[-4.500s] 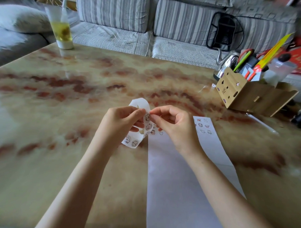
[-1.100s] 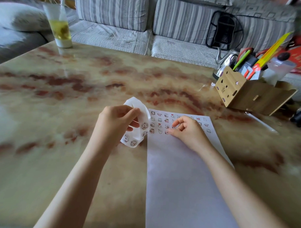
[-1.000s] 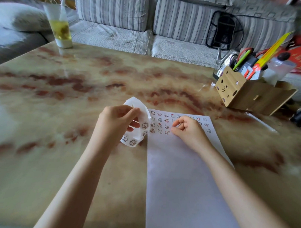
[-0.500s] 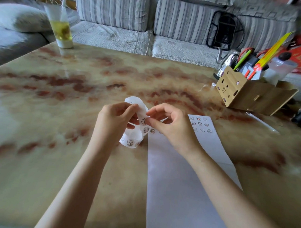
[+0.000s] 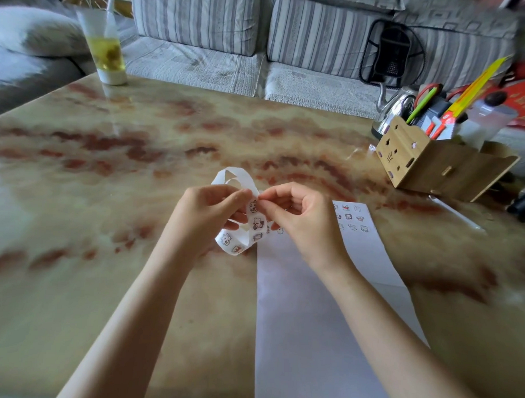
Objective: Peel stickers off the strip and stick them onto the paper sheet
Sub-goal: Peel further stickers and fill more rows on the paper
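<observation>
A white sticker strip (image 5: 256,225) with small cartoon stickers curls in a loop above the marble table. My left hand (image 5: 208,216) grips the strip from the left, thumb and fingers curled round it. My right hand (image 5: 299,218) pinches at the strip's upper part with thumb and forefinger. A white paper sheet (image 5: 316,319) lies flat on the table under my right forearm. Rows of small stickers (image 5: 351,216) show at its far end, partly hidden by my right hand.
A wooden organiser (image 5: 435,166) with pens, scissors and a ruler stands at the right, a metal kettle (image 5: 395,108) behind it. A tall cup of yellow drink (image 5: 104,49) stands at the far left table corner. A striped sofa (image 5: 260,50) runs beyond the table.
One second ago my right hand was pressing a sticker onto the sheet's far end. It has since lifted and moved left to the strip, where it now pinches. My left hand kept holding the strip.
</observation>
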`<state>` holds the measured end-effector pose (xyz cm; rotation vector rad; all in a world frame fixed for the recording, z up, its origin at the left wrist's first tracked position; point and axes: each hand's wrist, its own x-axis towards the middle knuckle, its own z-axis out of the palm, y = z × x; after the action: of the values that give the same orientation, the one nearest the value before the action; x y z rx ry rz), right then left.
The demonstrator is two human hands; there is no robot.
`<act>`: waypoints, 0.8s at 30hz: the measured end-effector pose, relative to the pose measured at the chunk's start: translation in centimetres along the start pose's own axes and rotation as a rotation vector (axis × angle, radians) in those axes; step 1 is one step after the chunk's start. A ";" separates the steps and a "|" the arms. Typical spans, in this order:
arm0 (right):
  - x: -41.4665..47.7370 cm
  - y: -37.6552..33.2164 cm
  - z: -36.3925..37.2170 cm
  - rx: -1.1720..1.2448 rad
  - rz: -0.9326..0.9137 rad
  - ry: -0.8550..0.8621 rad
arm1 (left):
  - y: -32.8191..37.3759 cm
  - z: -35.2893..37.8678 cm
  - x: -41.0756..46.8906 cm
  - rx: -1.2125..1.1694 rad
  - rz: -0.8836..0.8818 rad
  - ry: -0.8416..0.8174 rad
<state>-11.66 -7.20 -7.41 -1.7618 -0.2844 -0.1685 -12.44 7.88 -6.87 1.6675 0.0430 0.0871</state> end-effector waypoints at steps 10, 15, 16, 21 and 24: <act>0.1 -0.1 -0.2 -0.054 -0.020 -0.001 | 0.0 0.1 0.0 0.017 0.024 -0.010; -0.2 -0.2 -0.4 -0.162 -0.081 -0.028 | -0.1 0.1 0.0 0.033 0.015 0.005; -0.2 -0.2 -0.4 -0.194 -0.096 -0.028 | -0.1 0.2 0.0 0.038 0.013 0.008; -0.5 -0.1 -0.5 -0.337 -0.174 -0.042 | -0.2 0.2 0.0 0.061 0.012 0.016; -0.8 -0.3 -0.8 -0.307 -0.191 -0.063 | -0.2 0.2 0.0 0.085 0.010 0.029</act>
<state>-12.53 -8.00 -7.17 -2.0455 -0.4942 -0.3072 -12.41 7.71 -7.13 1.7518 0.0618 0.1184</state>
